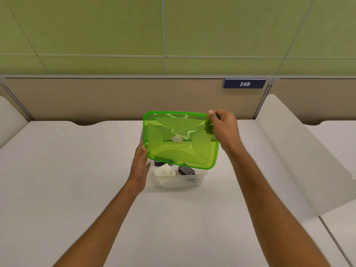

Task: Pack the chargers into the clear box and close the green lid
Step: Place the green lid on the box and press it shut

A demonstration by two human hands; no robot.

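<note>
A translucent green lid [181, 143] hangs tilted above the clear box [179, 181] in the middle of the white table. My right hand [223, 128] pinches the lid's far right corner. My left hand [139, 166] lies flat against the box's left side, its fingertips touching the lid's left edge. Under the lid's raised near edge the box shows a white charger [163, 170] and a black charger [185, 170] inside, with another dark one [159, 163] partly hidden behind them. The far part of the box is covered by the lid.
A white table [77, 170] carries the box. A beige partition [115, 97] with a blue sign reading 248 [244, 84] closes the back. A white divider panel [300, 155] slants along the right side; another stands at the far left [9, 120].
</note>
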